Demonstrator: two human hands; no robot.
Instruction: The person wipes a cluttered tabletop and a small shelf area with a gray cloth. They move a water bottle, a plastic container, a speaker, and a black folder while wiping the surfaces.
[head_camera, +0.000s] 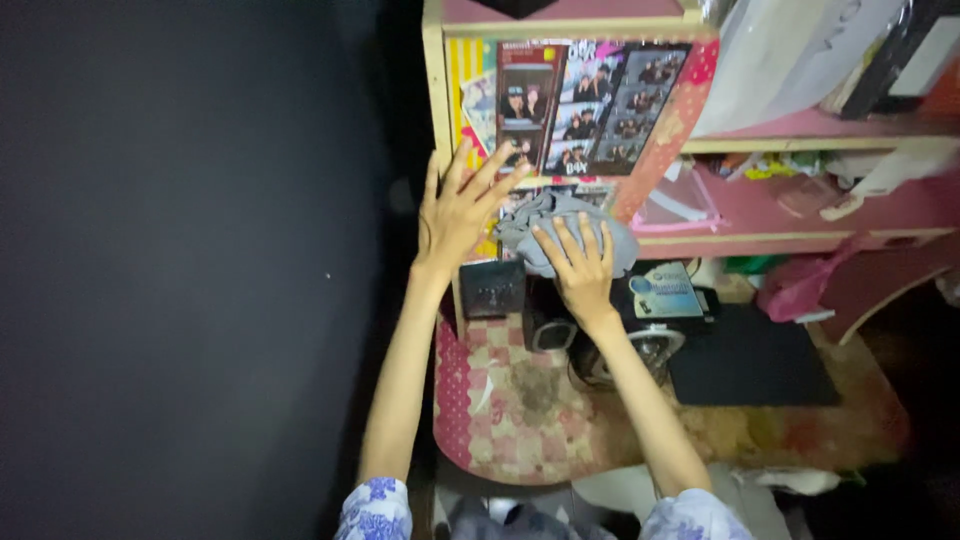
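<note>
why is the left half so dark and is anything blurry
Head view: light falls only on the shelf unit and desk; the left side stays unlit black. The left hand and right hand on the grey cloth look soft; shelf clutter at right is smeared.

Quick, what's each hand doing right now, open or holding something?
Left hand: open, fingers spread, flat against the shelf's side post, holding nothing.
Right hand: open, palm pressed on the grey cloth, not gripping it.
</note>
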